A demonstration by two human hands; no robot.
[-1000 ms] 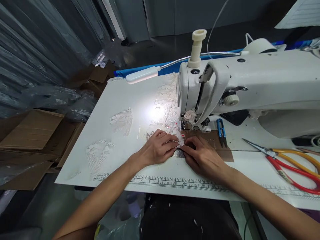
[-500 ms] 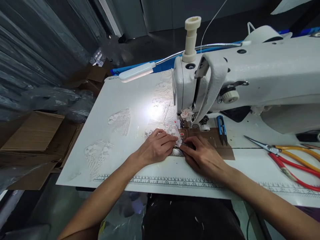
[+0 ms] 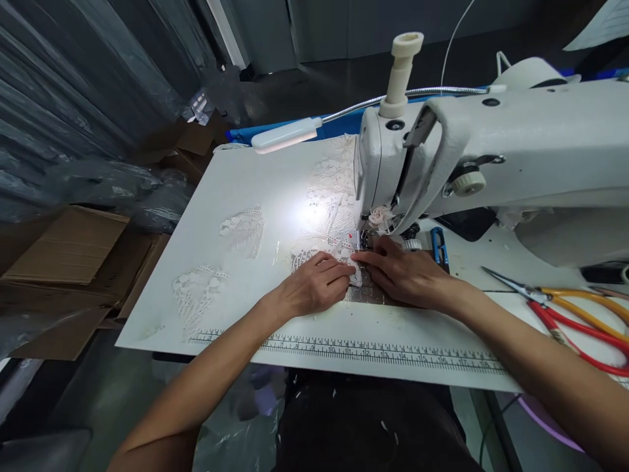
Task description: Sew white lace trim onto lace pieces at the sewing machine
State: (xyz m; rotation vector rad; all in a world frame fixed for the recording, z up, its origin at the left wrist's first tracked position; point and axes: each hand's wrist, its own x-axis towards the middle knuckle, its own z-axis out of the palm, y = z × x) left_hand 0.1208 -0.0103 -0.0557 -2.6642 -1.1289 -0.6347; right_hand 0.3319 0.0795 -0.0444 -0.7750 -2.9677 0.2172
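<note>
A white sewing machine [image 3: 491, 144] stands on a white table [image 3: 236, 196]. My left hand [image 3: 314, 285] lies on a piece of white lace [image 3: 344, 265] just left of the needle, its fingers curled and pinching the lace edge. My right hand [image 3: 405, 272] rests flat in front of the presser foot [image 3: 366, 237], fingers stretched and pressing the lace toward the needle. A strip of lace [image 3: 329, 190] trails away behind the machine head under the lamp's bright spot.
Two more lace pieces [image 3: 240, 229] [image 3: 196, 292] lie on the table's left. Blue thread snips [image 3: 439, 244] sit beside the machine; red and yellow scissors [image 3: 565, 311] lie right. A gooseneck lamp [image 3: 285, 134] hangs over the back. Cardboard boxes [image 3: 63, 249] stand on the floor left.
My right hand has slid forward and up to the presser foot, covering the brown patch. The left hand stays on the lace. The view shifted slightly.
</note>
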